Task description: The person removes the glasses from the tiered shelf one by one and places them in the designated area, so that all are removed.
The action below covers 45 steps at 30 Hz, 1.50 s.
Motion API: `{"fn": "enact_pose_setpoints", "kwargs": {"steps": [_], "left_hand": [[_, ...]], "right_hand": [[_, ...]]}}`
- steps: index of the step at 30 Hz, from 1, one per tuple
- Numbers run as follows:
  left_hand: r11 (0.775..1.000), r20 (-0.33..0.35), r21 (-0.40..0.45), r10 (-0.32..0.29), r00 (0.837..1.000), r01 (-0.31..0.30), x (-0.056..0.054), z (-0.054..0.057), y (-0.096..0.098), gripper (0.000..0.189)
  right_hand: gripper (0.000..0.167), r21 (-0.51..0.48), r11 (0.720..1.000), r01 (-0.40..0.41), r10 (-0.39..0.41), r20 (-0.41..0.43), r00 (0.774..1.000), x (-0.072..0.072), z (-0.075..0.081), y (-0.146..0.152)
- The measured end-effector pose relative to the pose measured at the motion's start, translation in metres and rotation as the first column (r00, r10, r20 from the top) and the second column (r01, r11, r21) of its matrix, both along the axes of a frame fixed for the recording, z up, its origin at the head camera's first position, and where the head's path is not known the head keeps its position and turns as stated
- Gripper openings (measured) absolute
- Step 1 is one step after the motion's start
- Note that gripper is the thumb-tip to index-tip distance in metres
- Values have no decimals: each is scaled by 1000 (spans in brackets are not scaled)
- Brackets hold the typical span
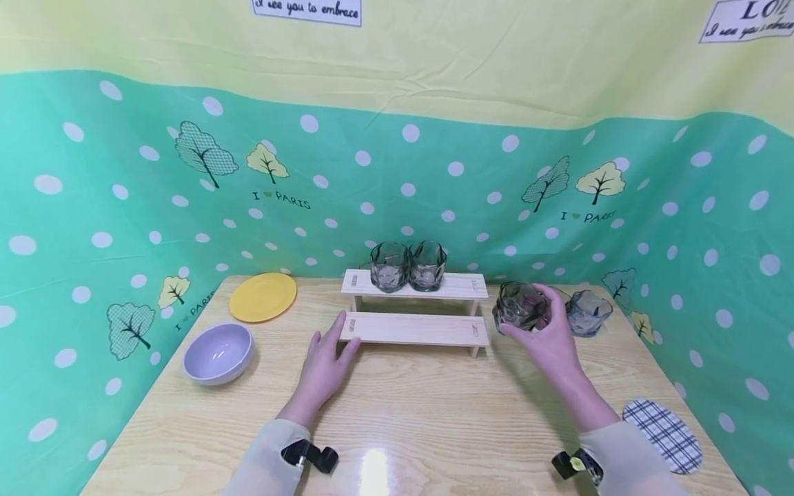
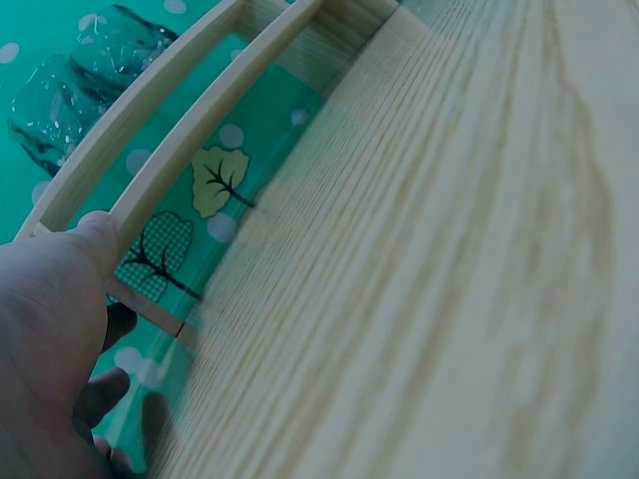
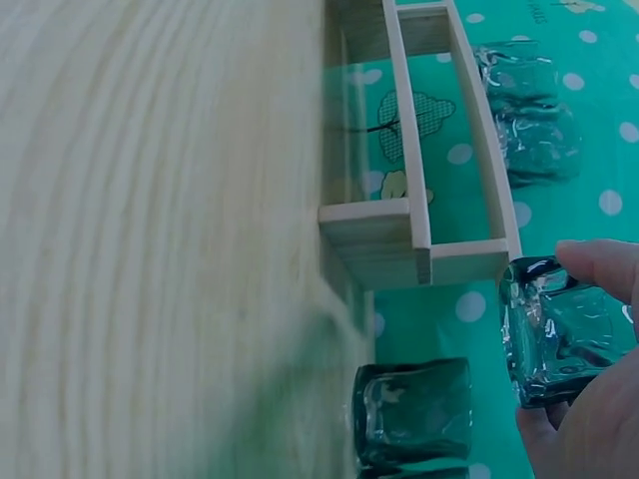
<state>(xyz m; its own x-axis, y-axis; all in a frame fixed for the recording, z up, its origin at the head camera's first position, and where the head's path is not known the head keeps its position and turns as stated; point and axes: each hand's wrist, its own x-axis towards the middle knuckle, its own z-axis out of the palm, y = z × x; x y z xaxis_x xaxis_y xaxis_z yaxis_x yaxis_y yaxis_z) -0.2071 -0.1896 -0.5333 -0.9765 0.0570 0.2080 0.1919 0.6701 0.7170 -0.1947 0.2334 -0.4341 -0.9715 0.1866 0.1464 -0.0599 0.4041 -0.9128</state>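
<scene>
My right hand grips a smoky grey faceted glass by its sides, raised beside the right end of a two-tier wooden rack. In the right wrist view the held glass lies tipped sideways between thumb and fingers. My left hand touches the left end of the rack's lower tier, fingers loosely extended; its thumb rests at the board's end in the left wrist view. Two similar glasses, a left one and a right one, stand side by side on the upper tier.
Right of the held glass, another glass stands on the wooden table, with one more partly hidden behind my right hand. A yellow plate and lilac bowl sit at left. A checked oval mat lies at right. Patterned cloth surrounds the table.
</scene>
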Motion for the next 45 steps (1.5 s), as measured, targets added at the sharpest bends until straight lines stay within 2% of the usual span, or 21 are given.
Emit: {"fn": "enact_pose_setpoints", "kwargs": {"steps": [6, 11, 15, 20, 26, 34, 45], "left_hand": [[1000, -2, 4, -2, 1000, 2, -1, 0, 0, 76], [1000, -5, -1, -7, 1000, 7, 0, 1, 0, 74], [1000, -7, -6, -9, 1000, 9, 0, 1, 0, 74], [1000, -5, -5, -6, 1000, 6, 0, 1, 0, 75], [1000, -1, 0, -5, 1000, 5, -1, 1, 0, 75], [1000, -8, -3, -4, 1000, 4, -1, 1, 1, 74], [1000, -3, -4, -2, 1000, 2, -2, 0, 1, 72]], "right_hand": [[119, 31, 999, 12, -13, 33, 999, 4, -3, 7], [121, 10, 1000, -4, 3, 61, 998, 6, -7, 11], [124, 30, 999, -11, 8, 88, 996, 5, -12, 14], [122, 74, 997, -10, 1, 123, 992, 5, -20, 19], [118, 81, 997, -13, 1, 154, 988, 4, -29, 22], [118, 79, 995, -56, 37, 230, 973, 3, -39, 24], [119, 76, 993, -85, 61, 280, 958, -4, -46, 27]]}}
